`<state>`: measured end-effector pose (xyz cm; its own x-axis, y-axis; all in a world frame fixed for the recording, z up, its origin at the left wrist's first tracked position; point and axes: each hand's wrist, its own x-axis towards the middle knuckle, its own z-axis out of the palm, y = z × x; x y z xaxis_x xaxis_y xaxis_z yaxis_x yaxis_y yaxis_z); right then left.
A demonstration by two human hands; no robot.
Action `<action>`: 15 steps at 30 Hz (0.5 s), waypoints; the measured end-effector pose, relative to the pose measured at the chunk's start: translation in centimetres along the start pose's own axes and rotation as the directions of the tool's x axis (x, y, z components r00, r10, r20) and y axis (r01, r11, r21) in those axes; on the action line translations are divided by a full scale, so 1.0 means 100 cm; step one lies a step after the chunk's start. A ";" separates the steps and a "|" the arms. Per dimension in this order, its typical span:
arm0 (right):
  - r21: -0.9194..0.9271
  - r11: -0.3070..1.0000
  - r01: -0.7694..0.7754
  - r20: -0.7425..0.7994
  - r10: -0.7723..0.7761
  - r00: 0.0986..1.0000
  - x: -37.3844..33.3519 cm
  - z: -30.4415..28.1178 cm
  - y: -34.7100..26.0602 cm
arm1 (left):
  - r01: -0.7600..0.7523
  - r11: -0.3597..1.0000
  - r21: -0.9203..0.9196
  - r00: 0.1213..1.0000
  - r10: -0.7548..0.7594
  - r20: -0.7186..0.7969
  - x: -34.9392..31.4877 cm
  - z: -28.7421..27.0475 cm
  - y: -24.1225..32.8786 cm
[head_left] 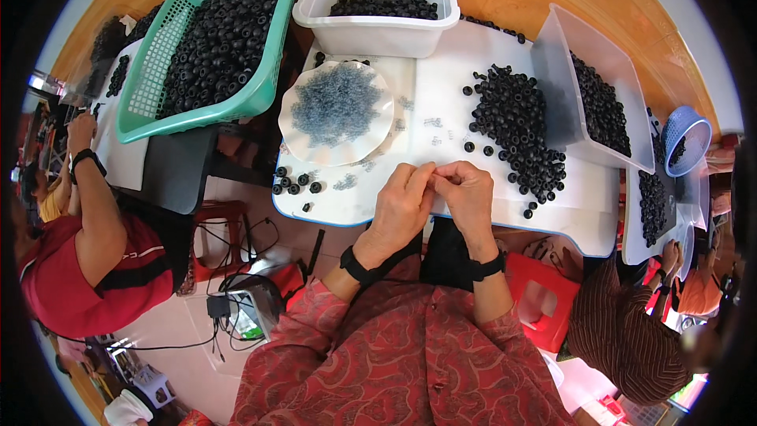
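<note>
My left hand (404, 203) and my right hand (467, 192) meet over the front edge of the white table (449, 213), fingertips pinched together. Whatever they pinch is hidden by the fingers. Left of them a pale scalloped plate (290, 128) carries a heap of small clear bluish pieces (335, 102). To the right, a loose pile of small black ring-like parts (509, 114) spreads over the tabletop. A few more black parts (293, 188) lie at the table's left corner, and small clear pieces (345, 182) are scattered between plate and hands.
A white tub (378, 35) of black parts stands at the back. At its left is a full green basket (264, 83); at the right, a tilted clear bin (561, 55). Co-workers sit on both sides, one in a red shirt (95, 268). Cables (229, 300) hang beside a red stool.
</note>
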<state>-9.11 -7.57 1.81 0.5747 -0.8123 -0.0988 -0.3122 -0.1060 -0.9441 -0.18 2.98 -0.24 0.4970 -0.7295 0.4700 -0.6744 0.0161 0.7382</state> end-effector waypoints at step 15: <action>0.036 0.999 0.021 -0.016 -0.020 1.000 -0.003 0.001 0.011 | -0.093 0.978 0.186 0.995 0.095 -0.004 -0.002 -0.002 0.002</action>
<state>-9.55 -7.35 0.76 0.5690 -0.8189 -0.0748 -0.2730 -0.1023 -0.9566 -0.31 3.28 -0.06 0.4328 -0.7215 0.5404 -0.8075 -0.0438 0.5883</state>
